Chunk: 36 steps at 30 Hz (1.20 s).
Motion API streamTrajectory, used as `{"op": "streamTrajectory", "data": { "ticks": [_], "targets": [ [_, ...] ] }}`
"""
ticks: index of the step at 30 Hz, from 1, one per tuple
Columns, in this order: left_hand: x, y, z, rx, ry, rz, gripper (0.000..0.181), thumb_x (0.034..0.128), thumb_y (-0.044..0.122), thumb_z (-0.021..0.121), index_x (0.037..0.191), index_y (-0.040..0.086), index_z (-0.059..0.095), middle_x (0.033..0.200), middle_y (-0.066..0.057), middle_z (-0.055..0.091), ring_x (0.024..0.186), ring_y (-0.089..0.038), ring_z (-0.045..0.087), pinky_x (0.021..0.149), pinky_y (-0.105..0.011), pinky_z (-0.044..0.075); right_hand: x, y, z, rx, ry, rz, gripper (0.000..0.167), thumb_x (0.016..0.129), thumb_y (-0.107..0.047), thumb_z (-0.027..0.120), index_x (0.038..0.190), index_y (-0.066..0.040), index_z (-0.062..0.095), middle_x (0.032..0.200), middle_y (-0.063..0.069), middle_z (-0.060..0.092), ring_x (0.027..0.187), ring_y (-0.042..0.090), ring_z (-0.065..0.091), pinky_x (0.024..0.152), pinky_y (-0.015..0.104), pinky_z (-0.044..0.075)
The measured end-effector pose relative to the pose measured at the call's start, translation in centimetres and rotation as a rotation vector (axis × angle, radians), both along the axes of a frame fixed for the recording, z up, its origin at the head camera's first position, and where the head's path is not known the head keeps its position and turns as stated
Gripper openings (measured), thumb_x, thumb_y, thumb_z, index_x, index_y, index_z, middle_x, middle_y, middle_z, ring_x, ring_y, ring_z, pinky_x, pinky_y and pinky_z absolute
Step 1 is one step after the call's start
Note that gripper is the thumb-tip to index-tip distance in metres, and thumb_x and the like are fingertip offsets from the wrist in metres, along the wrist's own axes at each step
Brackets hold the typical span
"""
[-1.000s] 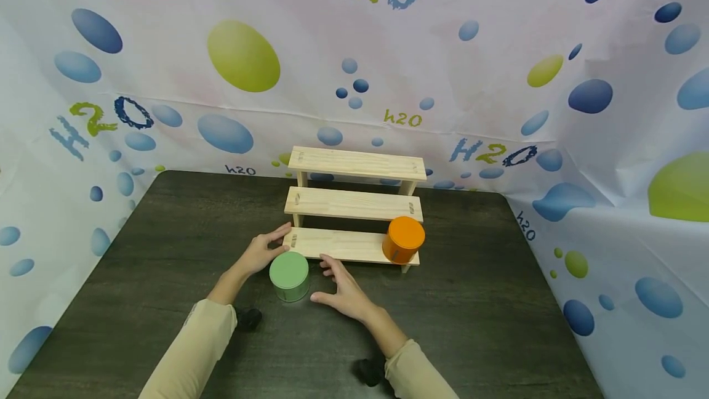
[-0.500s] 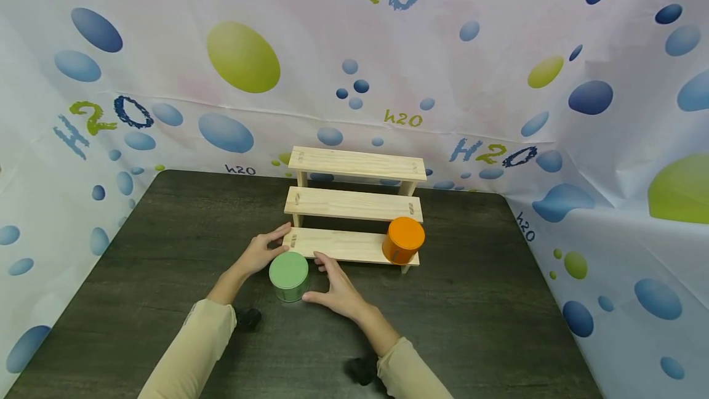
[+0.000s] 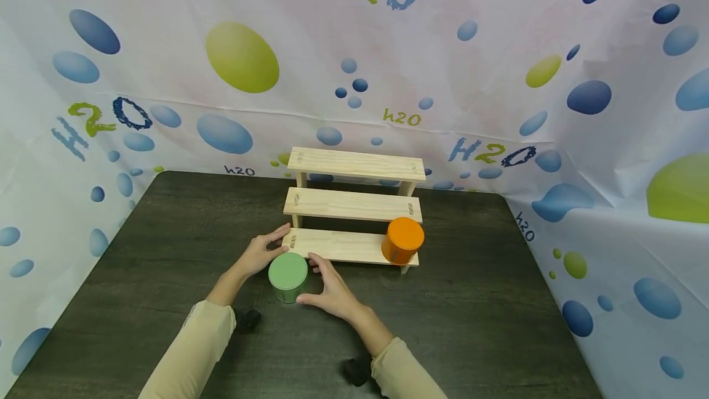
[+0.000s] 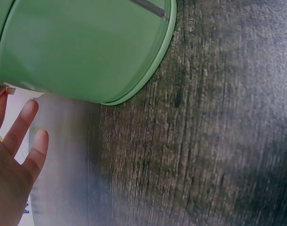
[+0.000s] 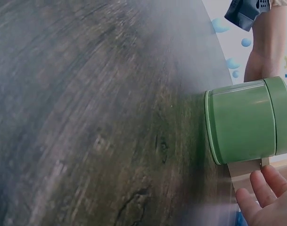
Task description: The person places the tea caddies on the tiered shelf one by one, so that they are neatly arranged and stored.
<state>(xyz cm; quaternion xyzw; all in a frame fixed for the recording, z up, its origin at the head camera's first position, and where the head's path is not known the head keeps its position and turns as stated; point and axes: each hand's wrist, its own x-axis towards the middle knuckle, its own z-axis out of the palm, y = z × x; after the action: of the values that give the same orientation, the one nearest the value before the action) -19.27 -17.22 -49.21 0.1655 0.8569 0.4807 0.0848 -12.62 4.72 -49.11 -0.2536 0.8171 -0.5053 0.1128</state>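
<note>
On the surface (image 3: 482, 313), the green tin (image 3: 288, 276) is flanked, not yet lifted, by the left grip (image 3: 258, 255) and right grip (image 3: 334, 296), both wide, with the orange tin (image 3: 403, 241) already set on the rack (image 3: 352, 204).

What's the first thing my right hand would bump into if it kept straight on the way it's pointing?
Most likely the green canister, just ahead of your right hand. The lowest wooden shelf lies close too, and depth is hard to judge.
</note>
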Motion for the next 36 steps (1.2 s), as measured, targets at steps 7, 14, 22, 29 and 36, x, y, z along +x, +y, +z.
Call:
{"op": "streamTrajectory", "data": {
  "ticks": [7, 14, 22, 29, 36],
  "targets": [
    [0.0, 0.0, -0.1, -0.01, 0.0, 0.009, 0.051, 0.0878, 0.009, 0.06, 0.133, -0.006, 0.042, 0.142, -0.019, 0.034, 0.105, -0.033, 0.052, 0.088, -0.05, 0.038, 0.0, -0.3, -0.2, -0.009, 0.006, 0.007, 0.084, 0.076, -0.021, 0.075, 0.142, -0.006, 0.025, 0.131, 0.012, 0.04, 0.117, 0.021, 0.042, 0.097, 0.038, 0.036],
    [0.1, 0.1, 0.0, 0.009, -0.013, 0.007, 0.052, 0.0874, 0.008, 0.06, 0.134, -0.005, 0.041, 0.143, -0.018, 0.033, 0.103, -0.032, 0.052, 0.087, -0.048, 0.039, 0.0, -0.6, -0.2, 0.012, -0.001, 0.003, 0.084, 0.077, -0.023, 0.075, 0.142, -0.008, 0.025, 0.133, 0.011, 0.039, 0.116, 0.02, 0.043, 0.096, 0.036, 0.037],
    [0.1, 0.1, -0.1, 0.027, -0.019, 0.008, 0.051, 0.0876, 0.007, 0.059, 0.134, -0.005, 0.041, 0.143, -0.018, 0.033, 0.105, -0.034, 0.052, 0.088, -0.049, 0.038, 0.1, -0.9, 0.0, 0.01, 0.026, 0.004, 0.086, 0.076, -0.023, 0.075, 0.142, -0.005, 0.024, 0.133, 0.013, 0.039, 0.114, 0.022, 0.044, 0.095, 0.038, 0.038],
    [0.0, 0.1, 0.1, 0.018, -0.016, 0.013, 0.051, 0.0873, 0.008, 0.06, 0.133, -0.005, 0.042, 0.142, -0.018, 0.034, 0.107, -0.034, 0.051, 0.09, -0.051, 0.037, 0.1, -1.2, 0.1, 0.013, 0.002, -0.011, 0.085, 0.076, -0.023, 0.075, 0.142, -0.006, 0.025, 0.132, 0.013, 0.039, 0.112, 0.021, 0.044, 0.094, 0.039, 0.038],
    [0.0, 0.1, 0.2, 0.014, -0.016, 0.007, 0.051, 0.0873, 0.007, 0.06, 0.134, -0.005, 0.041, 0.142, -0.017, 0.034, 0.113, -0.036, 0.049, 0.093, -0.052, 0.035, 0.1, -1.5, 0.2, 0.03, -0.018, -0.02, 0.086, 0.077, -0.025, 0.075, 0.143, -0.008, 0.024, 0.135, 0.013, 0.037, 0.119, 0.023, 0.042, 0.097, 0.04, 0.036]
  ]
}}
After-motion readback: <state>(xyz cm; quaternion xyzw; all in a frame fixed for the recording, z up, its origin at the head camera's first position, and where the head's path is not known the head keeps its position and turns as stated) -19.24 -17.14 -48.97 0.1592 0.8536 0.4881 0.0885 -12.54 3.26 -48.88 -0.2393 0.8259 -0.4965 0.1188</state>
